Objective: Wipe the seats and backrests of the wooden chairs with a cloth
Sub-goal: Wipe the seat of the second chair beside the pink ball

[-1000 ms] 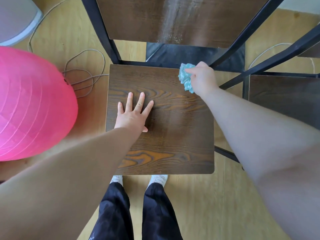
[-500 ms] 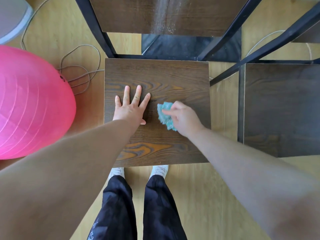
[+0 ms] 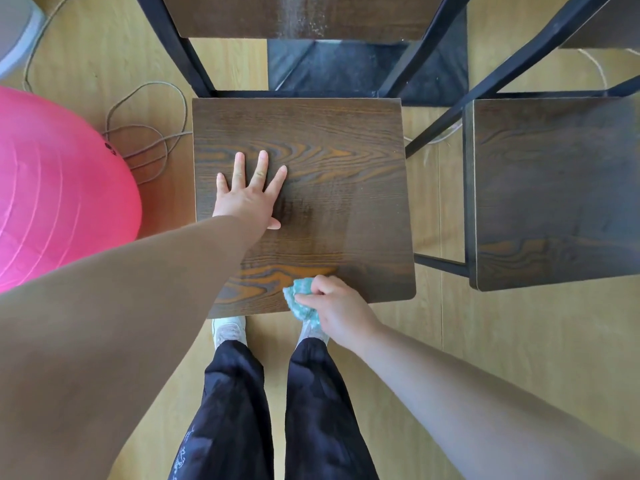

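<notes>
While it sits bunched at the seat's near edge, the cloth [image 3: 302,299] shows as a small teal wad with a nubbly weave, part of it on the wood and part hanging past that edge. The seat [image 3: 332,195] is a squarish dark brown board with orange grain streaks and rounded near corners. At its far side rises the backrest [image 3: 301,15], of the same dark wood, with a pale dusty streak running down it, held in a black metal frame [image 3: 180,43].

The right hand [image 3: 341,315] grips the cloth, fingers curled round it, thumb and forefinger pinching on top, knuckles up; its forearm comes in from the seat's near right. The left hand [image 3: 247,195] lies flat, palm down, on the seat's left half, 4 fingers spread and pointing toward the backrest, thumb out to the right, holding nothing.

Just off the seat's near edge stand 2 pale shoes [image 3: 228,332] below black trousers [image 3: 235,393]. Right of the seat, across a gap, is a second seat [image 3: 554,192] in matching wood. Left of the seat bulges a pink ball [image 3: 59,188], with a grey cord [image 3: 152,140] looped on the light wooden floor [image 3: 519,341] between them. Beyond the seat's far edge, a dark mat [image 3: 346,67] lies on the floor.
</notes>
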`<action>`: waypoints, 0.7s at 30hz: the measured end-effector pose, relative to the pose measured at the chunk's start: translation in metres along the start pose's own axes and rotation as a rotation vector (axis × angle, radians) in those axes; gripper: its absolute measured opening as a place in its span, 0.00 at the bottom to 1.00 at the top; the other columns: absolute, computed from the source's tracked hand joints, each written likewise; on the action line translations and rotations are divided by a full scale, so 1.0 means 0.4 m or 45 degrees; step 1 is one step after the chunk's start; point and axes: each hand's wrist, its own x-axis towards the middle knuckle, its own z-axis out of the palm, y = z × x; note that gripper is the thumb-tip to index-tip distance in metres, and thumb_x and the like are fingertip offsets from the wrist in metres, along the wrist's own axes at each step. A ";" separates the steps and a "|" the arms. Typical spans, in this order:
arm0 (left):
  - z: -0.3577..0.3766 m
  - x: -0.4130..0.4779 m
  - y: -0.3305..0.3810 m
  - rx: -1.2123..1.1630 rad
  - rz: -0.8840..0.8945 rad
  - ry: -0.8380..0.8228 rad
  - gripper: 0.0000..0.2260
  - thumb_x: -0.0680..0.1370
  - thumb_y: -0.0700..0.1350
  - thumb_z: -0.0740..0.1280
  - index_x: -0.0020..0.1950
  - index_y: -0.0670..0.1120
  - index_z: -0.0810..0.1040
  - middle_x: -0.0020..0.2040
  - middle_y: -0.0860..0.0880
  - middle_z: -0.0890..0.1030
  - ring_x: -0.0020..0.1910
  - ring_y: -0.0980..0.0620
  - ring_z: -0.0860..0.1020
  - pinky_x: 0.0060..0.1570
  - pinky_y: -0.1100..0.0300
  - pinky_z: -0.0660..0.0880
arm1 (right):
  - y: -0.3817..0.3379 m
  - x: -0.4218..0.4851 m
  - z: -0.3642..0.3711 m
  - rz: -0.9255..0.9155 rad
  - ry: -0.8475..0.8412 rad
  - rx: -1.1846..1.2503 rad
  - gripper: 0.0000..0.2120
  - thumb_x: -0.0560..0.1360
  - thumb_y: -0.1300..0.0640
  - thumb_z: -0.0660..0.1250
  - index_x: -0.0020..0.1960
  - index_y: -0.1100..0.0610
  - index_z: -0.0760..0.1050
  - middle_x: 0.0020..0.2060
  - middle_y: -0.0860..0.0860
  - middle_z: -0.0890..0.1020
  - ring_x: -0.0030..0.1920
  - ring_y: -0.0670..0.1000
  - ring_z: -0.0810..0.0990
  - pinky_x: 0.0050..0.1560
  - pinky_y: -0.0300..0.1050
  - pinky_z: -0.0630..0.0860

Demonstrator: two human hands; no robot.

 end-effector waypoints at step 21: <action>0.005 0.005 0.004 0.149 0.007 0.010 0.45 0.79 0.63 0.59 0.75 0.53 0.25 0.77 0.45 0.27 0.77 0.33 0.33 0.75 0.34 0.50 | 0.230 0.413 -0.516 0.657 0.572 0.457 0.12 0.78 0.47 0.67 0.50 0.57 0.73 0.42 0.47 0.78 0.40 0.45 0.78 0.28 0.33 0.71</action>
